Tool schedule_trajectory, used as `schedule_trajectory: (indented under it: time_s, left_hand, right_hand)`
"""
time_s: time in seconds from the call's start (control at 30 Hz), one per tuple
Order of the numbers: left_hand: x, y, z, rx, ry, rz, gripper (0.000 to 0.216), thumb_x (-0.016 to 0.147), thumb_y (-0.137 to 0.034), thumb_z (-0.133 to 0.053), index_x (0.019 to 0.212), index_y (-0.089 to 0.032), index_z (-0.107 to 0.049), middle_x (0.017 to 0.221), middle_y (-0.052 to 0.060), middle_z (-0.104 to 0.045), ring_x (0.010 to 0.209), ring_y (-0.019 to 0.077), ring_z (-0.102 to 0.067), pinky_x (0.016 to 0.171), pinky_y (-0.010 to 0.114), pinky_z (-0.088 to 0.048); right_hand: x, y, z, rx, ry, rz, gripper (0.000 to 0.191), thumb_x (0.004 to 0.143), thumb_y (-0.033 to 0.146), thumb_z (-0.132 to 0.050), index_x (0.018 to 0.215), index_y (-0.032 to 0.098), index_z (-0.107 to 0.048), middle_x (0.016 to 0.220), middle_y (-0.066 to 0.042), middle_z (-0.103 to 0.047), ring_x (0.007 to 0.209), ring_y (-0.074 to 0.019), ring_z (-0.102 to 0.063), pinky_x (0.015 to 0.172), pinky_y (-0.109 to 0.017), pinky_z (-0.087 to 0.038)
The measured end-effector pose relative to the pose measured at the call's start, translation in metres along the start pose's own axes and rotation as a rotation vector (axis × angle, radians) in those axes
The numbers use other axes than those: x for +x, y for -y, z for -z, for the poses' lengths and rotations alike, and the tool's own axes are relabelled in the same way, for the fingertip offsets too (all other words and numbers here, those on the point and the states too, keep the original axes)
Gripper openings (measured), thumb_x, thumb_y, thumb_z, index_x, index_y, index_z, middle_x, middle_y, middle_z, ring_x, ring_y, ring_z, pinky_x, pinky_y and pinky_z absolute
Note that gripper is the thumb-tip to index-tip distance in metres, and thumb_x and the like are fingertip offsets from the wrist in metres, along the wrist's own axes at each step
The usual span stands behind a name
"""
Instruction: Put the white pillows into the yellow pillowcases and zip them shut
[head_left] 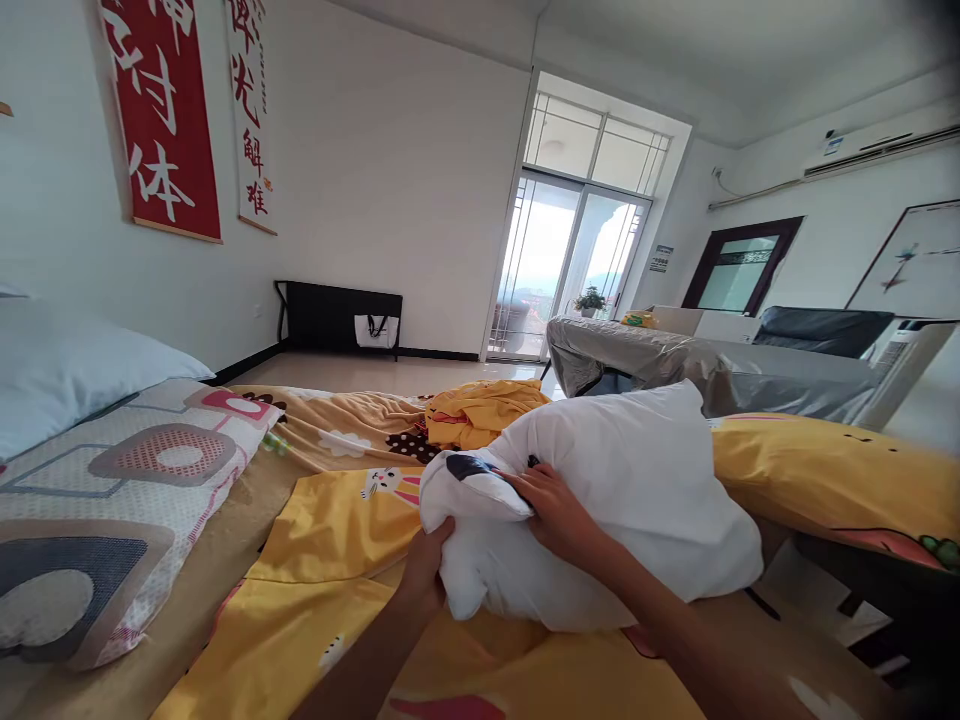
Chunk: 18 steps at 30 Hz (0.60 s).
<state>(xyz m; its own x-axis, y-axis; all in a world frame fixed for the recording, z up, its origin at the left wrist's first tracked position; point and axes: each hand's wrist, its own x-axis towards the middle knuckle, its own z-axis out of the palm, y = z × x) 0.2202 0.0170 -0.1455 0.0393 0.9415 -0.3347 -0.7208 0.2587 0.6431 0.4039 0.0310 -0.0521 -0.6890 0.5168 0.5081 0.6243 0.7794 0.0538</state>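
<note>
A plump white pillow (600,500) lies in front of me over yellow bedding, its near-left end folded or bunched up. My left hand (429,565) grips that end from the left side, thumb on top and the other fingers hidden. My right hand (555,510) is closed on the folded white fabric at the top, close to a dark patch (471,466). What the dark patch is, I cannot make out. Beneath and left of the pillow spreads a yellow pillowcase-like cloth (322,530) with a rabbit print.
A patterned pillow (150,470) and a white pillow (90,350) lie at the left. Crumpled yellow cloth (487,410) sits behind my pillow. To the right is a stuffed yellow pillow (832,480). A plastic-covered table (675,355) stands beyond, near glass doors (570,260).
</note>
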Motion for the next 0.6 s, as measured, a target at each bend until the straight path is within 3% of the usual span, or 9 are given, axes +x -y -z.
schedule_trajectory:
  time_s: [0.17,0.27,0.37,0.5,0.6]
  left_hand:
    - [0.008,0.002,0.000,-0.041,-0.036,0.031,0.016,0.079,-0.012,-0.056,0.094,-0.013,-0.060,0.073,0.007,-0.070,0.071,0.0207,-0.068,0.071,0.031,-0.054]
    - [0.009,0.002,-0.001,-0.015,-0.001,0.071,0.014,0.077,-0.010,-0.052,0.089,-0.012,-0.060,0.065,0.007,-0.068,0.065,0.0201,-0.067,0.066,0.031,-0.054]
    - [0.008,-0.002,0.001,0.052,0.043,0.109,0.012,0.076,-0.012,-0.052,0.086,-0.013,-0.059,0.058,0.004,-0.064,0.052,0.0175,-0.061,0.055,0.029,-0.051]
    - [0.003,-0.015,0.007,0.159,0.143,0.115,0.007,0.070,-0.018,-0.061,0.075,-0.015,-0.057,0.049,-0.001,-0.057,0.035,0.0117,-0.046,0.040,0.024,-0.040]
    - [0.001,-0.023,0.008,0.213,0.207,0.118,0.013,0.060,-0.015,-0.066,0.068,-0.015,-0.055,0.044,-0.003,-0.052,0.033,0.0085,-0.040,0.036,0.018,-0.029]
  right_hand:
    - [-0.019,0.021,0.003,-0.044,-0.140,0.155,0.059,0.076,0.000,-0.038,0.130,0.021,-0.051,0.075,-0.002,-0.053,0.072,-0.0168,-0.048,0.079,-0.037,-0.037]
    - [-0.037,0.037,-0.018,-0.171,-0.187,0.130,0.061,0.077,0.000,-0.038,0.133,0.022,-0.050,0.089,-0.006,-0.055,0.082,-0.0183,-0.050,0.081,-0.037,-0.037]
    - [-0.047,0.043,-0.039,-0.228,-0.126,0.055,0.067,0.077,0.002,-0.042,0.140,0.022,-0.041,0.111,-0.011,-0.055,0.097,-0.0225,-0.050,0.085,-0.039,-0.036]
    - [-0.045,0.039,-0.047,-0.201,-0.004,-0.030,0.073,0.081,0.029,-0.059,0.146,0.018,-0.029,0.126,-0.015,-0.050,0.106,-0.0277,-0.048,0.093,-0.043,-0.035]
    - [-0.041,0.035,-0.050,-0.131,0.051,-0.083,0.095,0.069,0.053,-0.069,0.147,0.017,-0.027,0.130,-0.017,-0.048,0.108,-0.0306,-0.047,0.095,-0.046,-0.036]
